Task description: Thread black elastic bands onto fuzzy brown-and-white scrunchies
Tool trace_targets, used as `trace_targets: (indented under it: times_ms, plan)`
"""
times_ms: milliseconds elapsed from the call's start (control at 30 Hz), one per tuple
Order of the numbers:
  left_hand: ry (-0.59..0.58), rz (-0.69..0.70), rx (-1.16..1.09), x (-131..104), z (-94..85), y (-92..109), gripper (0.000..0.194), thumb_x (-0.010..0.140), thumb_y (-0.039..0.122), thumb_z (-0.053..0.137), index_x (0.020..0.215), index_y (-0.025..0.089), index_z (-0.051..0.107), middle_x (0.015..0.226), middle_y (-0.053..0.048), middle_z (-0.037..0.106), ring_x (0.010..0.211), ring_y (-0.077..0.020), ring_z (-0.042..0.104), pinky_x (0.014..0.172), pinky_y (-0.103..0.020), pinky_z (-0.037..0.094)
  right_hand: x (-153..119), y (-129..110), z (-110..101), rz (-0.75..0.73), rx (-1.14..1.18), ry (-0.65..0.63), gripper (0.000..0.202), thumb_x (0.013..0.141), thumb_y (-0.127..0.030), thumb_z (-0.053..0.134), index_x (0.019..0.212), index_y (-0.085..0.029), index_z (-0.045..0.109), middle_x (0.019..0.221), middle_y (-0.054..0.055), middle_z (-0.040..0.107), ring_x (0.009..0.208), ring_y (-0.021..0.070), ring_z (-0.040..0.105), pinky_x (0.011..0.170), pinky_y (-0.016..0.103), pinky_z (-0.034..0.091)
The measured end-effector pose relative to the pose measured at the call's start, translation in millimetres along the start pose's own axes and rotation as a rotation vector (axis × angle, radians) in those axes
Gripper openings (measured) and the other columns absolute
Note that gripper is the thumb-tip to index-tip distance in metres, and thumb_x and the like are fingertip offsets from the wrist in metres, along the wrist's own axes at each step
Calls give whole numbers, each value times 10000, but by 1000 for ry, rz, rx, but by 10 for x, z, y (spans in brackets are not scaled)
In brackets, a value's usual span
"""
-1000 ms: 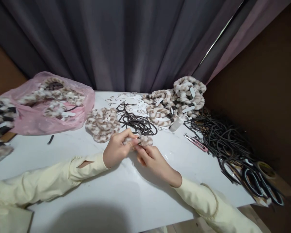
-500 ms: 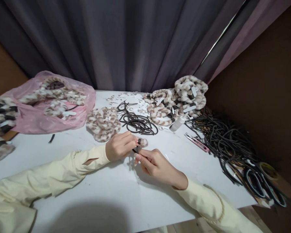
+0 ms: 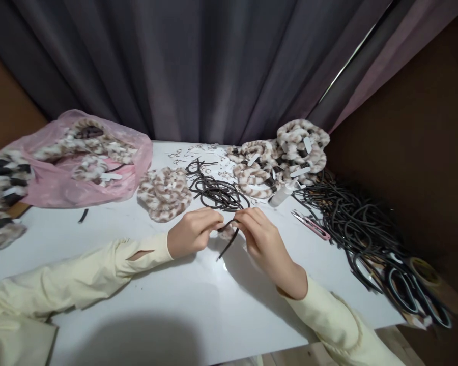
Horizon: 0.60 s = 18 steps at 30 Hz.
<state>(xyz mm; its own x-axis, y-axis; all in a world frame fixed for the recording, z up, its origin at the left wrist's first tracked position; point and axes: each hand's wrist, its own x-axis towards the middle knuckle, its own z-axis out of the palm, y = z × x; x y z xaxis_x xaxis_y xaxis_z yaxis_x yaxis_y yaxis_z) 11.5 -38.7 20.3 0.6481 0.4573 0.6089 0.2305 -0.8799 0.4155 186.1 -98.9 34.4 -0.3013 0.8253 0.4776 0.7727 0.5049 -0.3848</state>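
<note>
My left hand [image 3: 194,231] is closed in a pinch at a small piece of white-and-brown faux fur [image 3: 226,233], mostly hidden behind the fingers. Close beside it, my right hand [image 3: 261,241] pinches a thin black cord [image 3: 229,245], whose free end curves down toward the table between the hands. Whether the cord passes into the fur piece cannot be made out. Just beyond the fingers lies a loose bundle of short black cords [image 3: 217,193]. A pile of spotted fur pieces [image 3: 164,193] rests behind my left hand.
At the left, a pink plastic bag [image 3: 137,147] holds furry loops. Tagged fur loops [image 3: 303,137] are heaped at the back right by a small clear bottle [image 3: 280,195]. Pink-handled thread snips [image 3: 313,226] lie near a large tangle of black cord [image 3: 354,218]. Small metal clasps [image 3: 175,155] are scattered behind.
My right hand has risen, bringing the black cord up beside the fur piece. The cord's free end now hangs visibly between the hands. My left hand has barely shifted.
</note>
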Motion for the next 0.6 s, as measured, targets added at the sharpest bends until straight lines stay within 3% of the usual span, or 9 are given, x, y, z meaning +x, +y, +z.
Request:
trace_targets:
  times_ms: [200, 400, 500, 600]
  plan:
    - [-51, -93, -196, 6, -66, 199, 133, 824, 88, 444, 746, 156, 529, 652, 9, 564, 561, -77, 490, 561, -167, 394, 12, 146, 46, 0, -89, -17, 198, 848, -65, 395, 787, -164, 556, 690, 36, 555, 717, 184, 403, 640, 305, 283]
    - [-55, 7, -191, -35, -88, 244, 165, 794, 52, 395, 749, 156, 515, 636, -6, 546, 569, -94, 482, 552, -180, 405, 21, 110, 69, 52, 28, -205, 203, 794, -16, 444, 712, -160, 562, 665, 3, 577, 707, 157, 401, 653, 294, 252]
    - [-16, 50, -164, -58, -56, 195, 200, 776, 35, 376, 843, 149, 526, 677, -27, 572, 609, -111, 510, 571, -197, 425, 31, 99, 113, 22, 94, -329, 176, 842, -86, 455, 746, -163, 581, 683, 7, 583, 717, 156, 417, 673, 292, 272]
    - [-6, 131, -163, -76, -21, 150, 283, 754, 6, 359, 931, 143, 533, 709, -47, 600, 630, -125, 513, 578, -214, 435, 35, 109, 159, -40, 94, -372, 152, 869, -179, 472, 788, -169, 600, 713, 22, 572, 743, 169, 435, 683, 297, 301]
